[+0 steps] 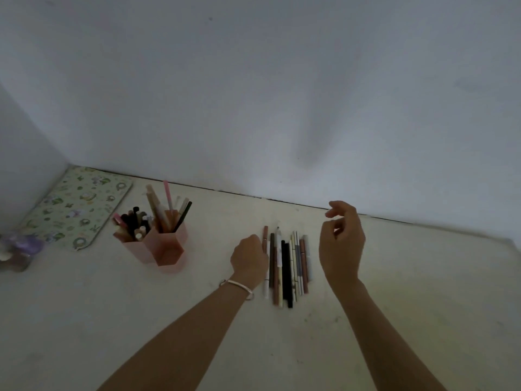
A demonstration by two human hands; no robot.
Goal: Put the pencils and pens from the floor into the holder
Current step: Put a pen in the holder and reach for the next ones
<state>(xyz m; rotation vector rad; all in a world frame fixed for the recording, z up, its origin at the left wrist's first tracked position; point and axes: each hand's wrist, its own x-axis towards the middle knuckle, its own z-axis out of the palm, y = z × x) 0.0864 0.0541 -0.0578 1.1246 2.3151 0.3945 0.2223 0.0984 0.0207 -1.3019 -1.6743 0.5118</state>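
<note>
Pens lengthwise toward wall | left hand grip unclear | right hand loose, empty

Row of pens is laid side by side on the floor, close before the wall. Holder is set left of the row, with pens stood in both compartments. Mat is placed behind-left of the holder, in the corner.

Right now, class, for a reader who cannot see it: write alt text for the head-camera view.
A person's left hand curls at the left edge of a row of pens and pencils on the floor; the right hand hovers empty to its right. A pink holder, part-filled, stands further left.
</note>
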